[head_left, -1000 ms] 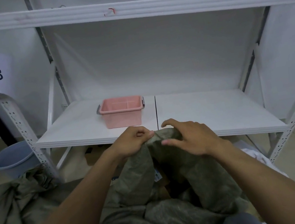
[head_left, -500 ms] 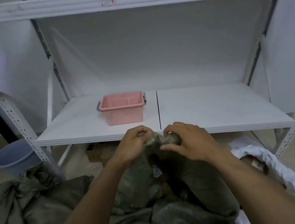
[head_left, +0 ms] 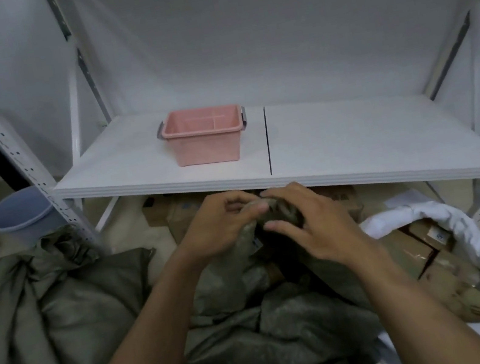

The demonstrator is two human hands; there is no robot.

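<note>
A large olive-green sack [head_left: 257, 323] stands on the floor in front of me, its mouth bunched together at the top. My left hand [head_left: 221, 227] grips the bunched fabric from the left with curled fingers. My right hand [head_left: 310, 227] holds the same bunch from the right, fingers wrapped over it and thumb underneath. The two hands touch just below the front edge of the white shelf [head_left: 353, 142]. Inside the sack's dark opening little can be made out.
A pink plastic bin [head_left: 205, 139] sits on the shelf. A grey bucket [head_left: 21, 214] stands on the floor at left, behind another green sack [head_left: 46, 312]. A white sack [head_left: 454, 240] with cardboard boxes lies at right. More boxes sit under the shelf.
Both hands have closed in together on the sack's mouth and lowered slightly. The view has tilted down and nearer, bringing the white sack of boxes into sight.
</note>
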